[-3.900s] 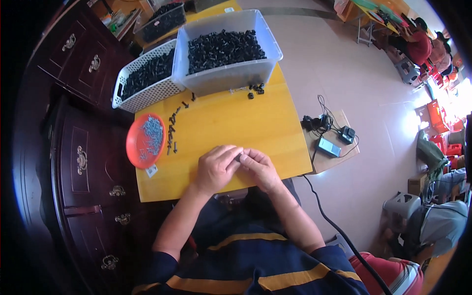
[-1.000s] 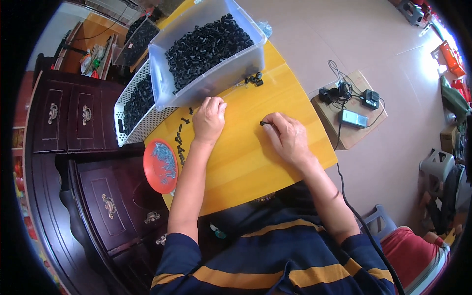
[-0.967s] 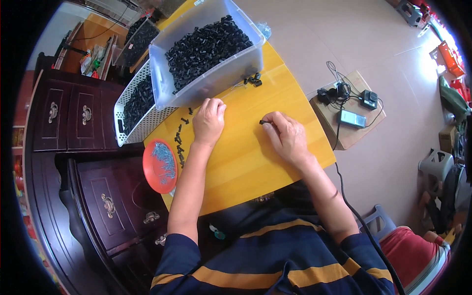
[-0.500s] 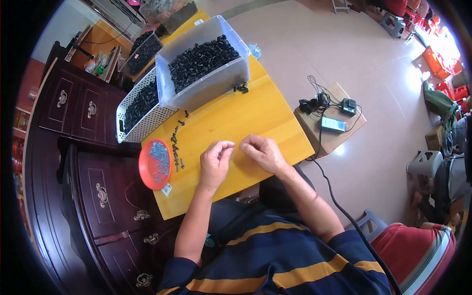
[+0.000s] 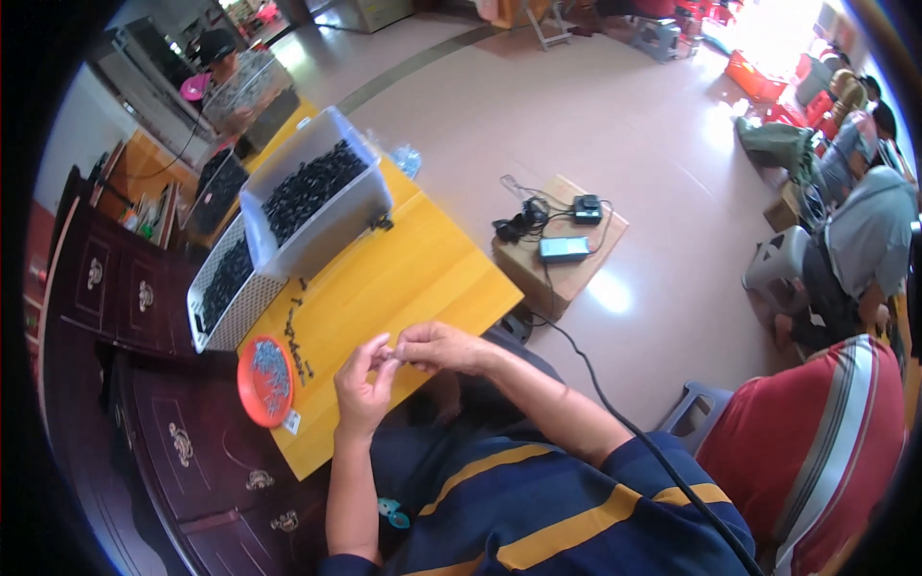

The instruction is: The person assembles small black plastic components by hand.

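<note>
My left hand [image 5: 361, 386] and my right hand [image 5: 437, 348] meet over the near edge of the yellow table [image 5: 413, 269]. Thumb and fingers of both are pinched, tips close together. Whatever lies between them is too small to make out. To the left, an orange-red plate [image 5: 250, 401] holds a heap of small grey-blue pieces [image 5: 273, 370], perhaps screws. Beside it a loose row of small black parts [image 5: 296, 355] lies on the wood.
A translucent bin [image 5: 331, 230] full of black parts [image 5: 312, 187] stands at the far left, beside a white perforated basket [image 5: 230, 331]. Dark drawers [image 5: 182, 442] flank the table. Right, a box [image 5: 543, 278] carries cables and an adapter [image 5: 564, 250]. Other people sit beyond.
My hands, apart half a second ago, have come together at the fingertips. The view has swung to the right and up, bringing more of the room and other people into sight.
</note>
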Demonstrator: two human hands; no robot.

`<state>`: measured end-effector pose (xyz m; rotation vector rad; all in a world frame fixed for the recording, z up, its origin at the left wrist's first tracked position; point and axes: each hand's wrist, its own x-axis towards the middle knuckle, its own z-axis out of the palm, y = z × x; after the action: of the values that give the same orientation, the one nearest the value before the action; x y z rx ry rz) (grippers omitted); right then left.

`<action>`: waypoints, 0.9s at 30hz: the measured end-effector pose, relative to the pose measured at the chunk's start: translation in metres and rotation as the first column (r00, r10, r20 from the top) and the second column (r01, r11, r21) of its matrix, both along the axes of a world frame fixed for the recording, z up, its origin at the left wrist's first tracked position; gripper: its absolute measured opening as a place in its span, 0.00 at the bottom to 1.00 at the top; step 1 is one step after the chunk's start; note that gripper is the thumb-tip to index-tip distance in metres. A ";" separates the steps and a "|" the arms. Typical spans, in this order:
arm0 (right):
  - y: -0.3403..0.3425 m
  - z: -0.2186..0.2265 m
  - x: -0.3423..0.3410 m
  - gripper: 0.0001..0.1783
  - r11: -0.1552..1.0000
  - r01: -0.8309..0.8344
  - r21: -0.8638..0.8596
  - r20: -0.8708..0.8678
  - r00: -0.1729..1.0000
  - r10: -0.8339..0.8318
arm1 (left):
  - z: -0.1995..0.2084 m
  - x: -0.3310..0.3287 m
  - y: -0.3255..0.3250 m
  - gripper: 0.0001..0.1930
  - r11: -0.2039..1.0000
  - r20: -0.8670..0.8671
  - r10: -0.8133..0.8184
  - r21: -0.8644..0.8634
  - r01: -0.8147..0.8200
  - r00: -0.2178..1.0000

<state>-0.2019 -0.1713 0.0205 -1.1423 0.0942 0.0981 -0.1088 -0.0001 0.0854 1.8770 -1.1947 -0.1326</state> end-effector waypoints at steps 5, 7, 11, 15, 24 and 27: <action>0.010 0.001 -0.004 0.14 0.997 0.060 0.042 0.051 0.997 -0.062 | 0.001 -0.001 0.009 0.06 0.999 -0.087 -0.035 -0.018 0.034 0.996; 0.011 0.003 -0.006 0.12 0.999 0.031 0.022 0.061 0.998 -0.032 | 0.000 -0.001 0.011 0.04 1.000 -0.061 -0.023 0.002 0.023 0.998; 0.018 0.012 -0.009 0.15 0.940 0.191 -0.284 0.186 0.972 -0.141 | -0.004 -0.003 0.019 0.02 0.999 -0.056 0.036 0.022 -0.035 0.998; 0.023 0.015 -0.011 0.12 0.706 0.414 -0.574 0.455 0.879 -0.145 | -0.016 -0.001 0.029 0.08 0.998 -0.226 0.059 0.028 -0.054 0.972; 0.041 0.026 -0.008 0.12 0.728 0.373 -0.575 0.493 0.868 -0.055 | -0.043 0.002 0.053 0.15 0.996 -0.545 -0.008 -0.080 -0.042 0.838; 0.053 0.021 0.005 0.13 0.722 0.368 -0.585 0.493 0.869 -0.044 | -0.044 0.002 0.065 0.15 0.991 -0.416 0.110 -0.026 -0.133 0.903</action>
<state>-0.1968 -0.1182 0.0414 -1.8448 -0.1715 -0.4532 -0.1069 0.0650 0.0417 1.7567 -0.7798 -0.4057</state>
